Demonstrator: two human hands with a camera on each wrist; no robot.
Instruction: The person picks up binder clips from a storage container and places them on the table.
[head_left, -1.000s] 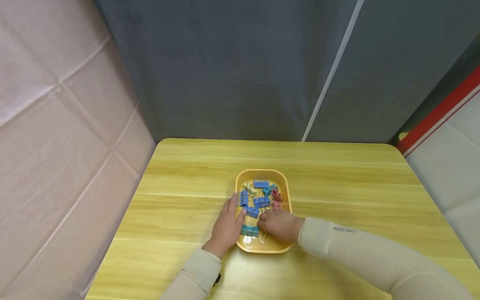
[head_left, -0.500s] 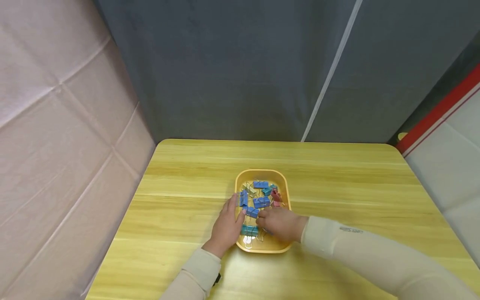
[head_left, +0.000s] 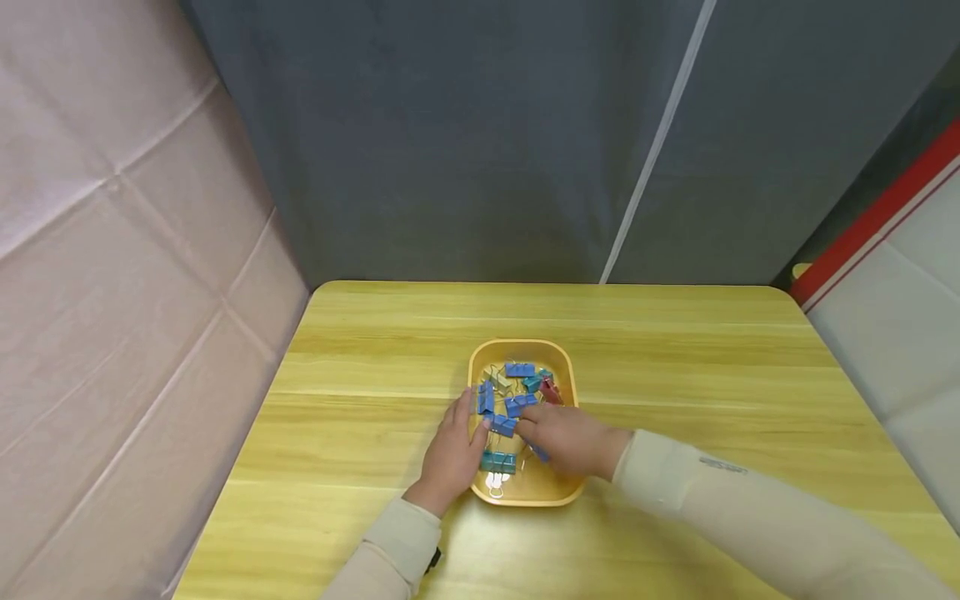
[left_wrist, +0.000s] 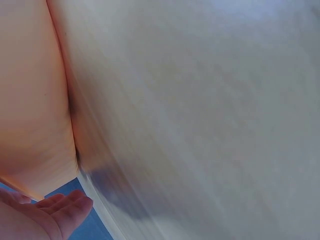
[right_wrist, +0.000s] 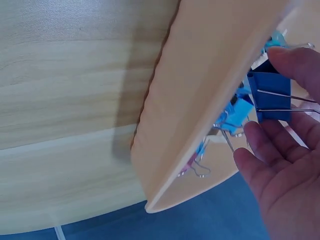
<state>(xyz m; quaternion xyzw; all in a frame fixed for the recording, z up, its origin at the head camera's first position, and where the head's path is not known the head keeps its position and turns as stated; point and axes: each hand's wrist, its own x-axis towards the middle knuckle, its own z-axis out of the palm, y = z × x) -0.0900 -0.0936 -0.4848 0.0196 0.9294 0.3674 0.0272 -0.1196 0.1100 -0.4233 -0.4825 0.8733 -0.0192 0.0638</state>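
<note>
An orange tray [head_left: 536, 502] holds several binder clips, among them blue clips, a teal clip [head_left: 498, 462], a red clip [head_left: 551, 391] and a pale yellow one [head_left: 497, 381]. My left hand [head_left: 450, 454] lies along the tray's left side, fingers extended and thumb over the rim; the left wrist view catches its fingers [left_wrist: 70, 212] low on the left. Over the tray's right half, my right hand [head_left: 573, 442] pinches a blue binder clip [right_wrist: 272, 95] between thumb and fingers. The clip's wire handles point toward the palm in the right wrist view.
The tray stands on a yellow wood-grain table [head_left: 360, 417]. Behind the table hangs a dark grey curtain [head_left: 450, 150]. Pale padded panels flank it at left [head_left: 135, 333] and right, the right one with a red edge [head_left: 885, 208].
My right hand has shifted slightly right and up, and a blue binder clip now shows beneath its fingers. A pink clip beside it is now covered. My left hand has stayed in place.
</note>
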